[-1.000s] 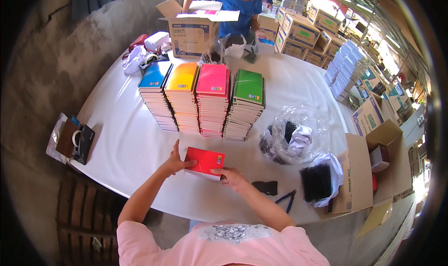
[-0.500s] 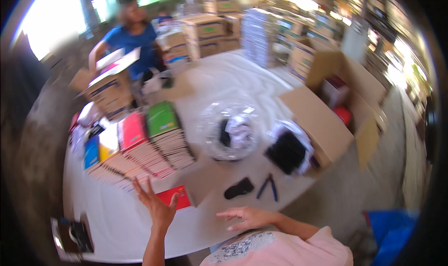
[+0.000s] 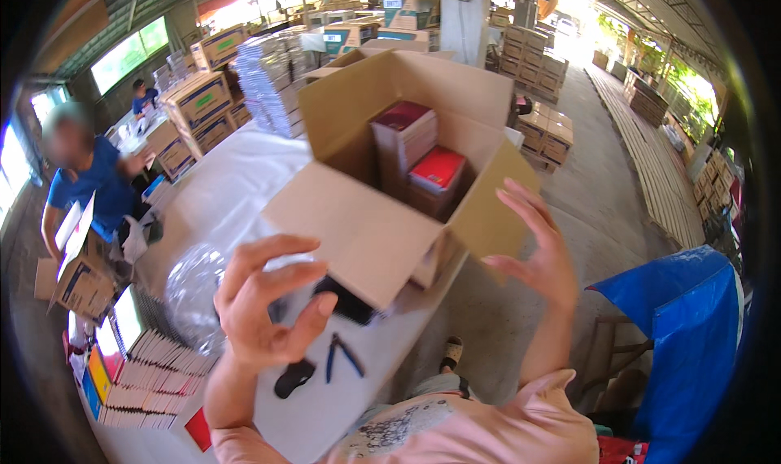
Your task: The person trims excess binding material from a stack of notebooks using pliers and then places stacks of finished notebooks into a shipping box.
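Matt brown corrugated cardboard box (image 3: 382, 236); glossy red paper-covered books (image 3: 437, 169); crinkled clear plastic bag (image 3: 191, 289); smooth white table (image 3: 236, 187).

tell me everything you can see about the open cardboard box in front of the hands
The cardboard box is plain brown corrugated card, open at the top with its flaps folded outward. It sits tilted at the edge of the white table. Inside are stacks of red-covered books, standing at uneven heights. The right hand hovers open beside its right flap; the left hand is raised before its near flap, not visibly touching.
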Demonstrator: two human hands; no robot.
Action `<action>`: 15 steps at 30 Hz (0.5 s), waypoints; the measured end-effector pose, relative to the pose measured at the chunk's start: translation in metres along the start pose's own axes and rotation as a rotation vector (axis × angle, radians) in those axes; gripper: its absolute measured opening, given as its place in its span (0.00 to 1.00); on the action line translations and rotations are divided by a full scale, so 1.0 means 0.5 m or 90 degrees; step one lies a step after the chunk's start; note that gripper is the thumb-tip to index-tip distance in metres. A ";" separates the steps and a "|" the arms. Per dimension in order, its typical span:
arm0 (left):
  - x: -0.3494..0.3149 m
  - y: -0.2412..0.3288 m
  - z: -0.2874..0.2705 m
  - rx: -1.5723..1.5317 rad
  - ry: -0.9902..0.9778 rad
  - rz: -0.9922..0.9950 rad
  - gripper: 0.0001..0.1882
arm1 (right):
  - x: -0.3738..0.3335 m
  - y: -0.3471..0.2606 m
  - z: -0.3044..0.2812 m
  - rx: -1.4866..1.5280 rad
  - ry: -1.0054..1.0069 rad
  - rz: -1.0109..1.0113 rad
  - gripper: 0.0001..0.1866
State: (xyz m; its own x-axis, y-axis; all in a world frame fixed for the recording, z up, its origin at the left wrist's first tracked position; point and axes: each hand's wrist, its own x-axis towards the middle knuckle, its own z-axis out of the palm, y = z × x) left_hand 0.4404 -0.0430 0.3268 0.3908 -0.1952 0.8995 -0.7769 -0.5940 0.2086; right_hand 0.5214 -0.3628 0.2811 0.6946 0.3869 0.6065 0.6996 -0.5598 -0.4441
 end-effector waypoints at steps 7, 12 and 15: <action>0.160 -0.173 0.347 -0.262 -0.348 -0.523 0.18 | 0.130 0.285 -0.017 -0.162 -0.248 0.062 0.61; 0.136 -0.308 0.524 -0.104 -0.601 -0.964 0.35 | 0.184 0.374 0.017 -0.117 -0.338 -0.057 0.59; 0.047 -0.375 0.582 -0.176 -0.482 -1.317 0.41 | 0.161 0.444 0.111 -0.059 -0.208 -0.149 0.52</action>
State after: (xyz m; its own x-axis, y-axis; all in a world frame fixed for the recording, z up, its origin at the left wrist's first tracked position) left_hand 0.7390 -0.1631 0.1974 0.5233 0.1560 -0.8378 0.8441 -0.2300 0.4844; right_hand 0.7418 -0.4152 0.1945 0.5462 0.7149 0.4365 0.8370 -0.4872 -0.2493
